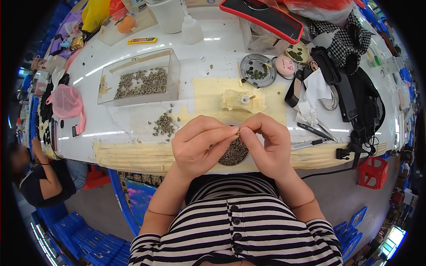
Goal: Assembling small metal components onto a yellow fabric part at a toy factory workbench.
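Observation:
Both my hands meet in a pinch above a round dish (pixel 234 164) filled with small dark metallic parts, near the table's front edge. My left hand (pixel 199 144) and my right hand (pixel 267 144) press fingertips together around something tiny; its kind is hidden by the fingers. Just beyond them stands a small tape-wrapped block (pixel 230 101) with a white round piece and a short stick on top. A loose pile of the small metallic parts (pixel 164 124) lies to the left of my left hand. Further off, a clear rectangular box (pixel 172 84) holds many more.
A round metal tin (pixel 269 79) with dark green pieces stands beyond my right hand. Tweezers (pixel 326 131) and a utility knife (pixel 310 143) lie to the right. A red-cased phone (pixel 266 18) sits at the back. At left are a pink mesh pouch (pixel 65 101) and another person (pixel 49 177).

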A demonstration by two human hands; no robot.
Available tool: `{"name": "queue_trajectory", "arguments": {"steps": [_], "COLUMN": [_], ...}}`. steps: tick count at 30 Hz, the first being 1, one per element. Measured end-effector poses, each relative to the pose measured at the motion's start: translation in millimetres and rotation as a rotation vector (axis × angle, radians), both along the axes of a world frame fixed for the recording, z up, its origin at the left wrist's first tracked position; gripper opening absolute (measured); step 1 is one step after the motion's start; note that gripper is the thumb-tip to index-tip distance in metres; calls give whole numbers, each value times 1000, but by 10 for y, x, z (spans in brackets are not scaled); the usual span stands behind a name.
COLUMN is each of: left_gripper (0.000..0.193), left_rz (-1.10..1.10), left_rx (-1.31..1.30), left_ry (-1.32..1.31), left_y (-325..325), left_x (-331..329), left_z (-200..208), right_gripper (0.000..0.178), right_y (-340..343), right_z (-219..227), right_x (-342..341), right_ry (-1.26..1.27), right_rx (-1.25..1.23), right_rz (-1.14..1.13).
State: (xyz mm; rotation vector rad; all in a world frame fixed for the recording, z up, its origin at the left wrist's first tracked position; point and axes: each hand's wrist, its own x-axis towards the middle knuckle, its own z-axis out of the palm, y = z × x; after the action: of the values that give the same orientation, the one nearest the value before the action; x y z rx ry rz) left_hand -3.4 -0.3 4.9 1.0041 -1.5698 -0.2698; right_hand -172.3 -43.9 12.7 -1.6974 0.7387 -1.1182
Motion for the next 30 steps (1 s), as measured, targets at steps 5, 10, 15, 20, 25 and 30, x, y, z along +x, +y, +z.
{"name": "queue_trajectory", "arguments": {"steps": [5,10,15,20,25,30], "left_gripper": [27,28,28,26,25,26], "left_rz": [142,29,-54,135,149,5], "left_rx": [-47,-10,35,-69,-80,10], "left_ry": [-137,-69,34,-130,-141,4], "left_y": [-21,-7,17,-25,-33,21], "left_x": [-35,-9,23,-36,-30,20], "left_z": [-16,5,-10,-12,-33,5], "right_gripper": [7,4,4,10,9,4], "right_y": [-49,-34,39,-36,-35,39], "right_z": [38,9,25,18,12,38], "right_x": [56,-39,-16,57,78,26], "right_ry": [228,34,-114,182,211,-46], "right_rx": [-570,27,393,-453,-475,243], "right_rz": [-175,32,87,-167,-181,39]}}
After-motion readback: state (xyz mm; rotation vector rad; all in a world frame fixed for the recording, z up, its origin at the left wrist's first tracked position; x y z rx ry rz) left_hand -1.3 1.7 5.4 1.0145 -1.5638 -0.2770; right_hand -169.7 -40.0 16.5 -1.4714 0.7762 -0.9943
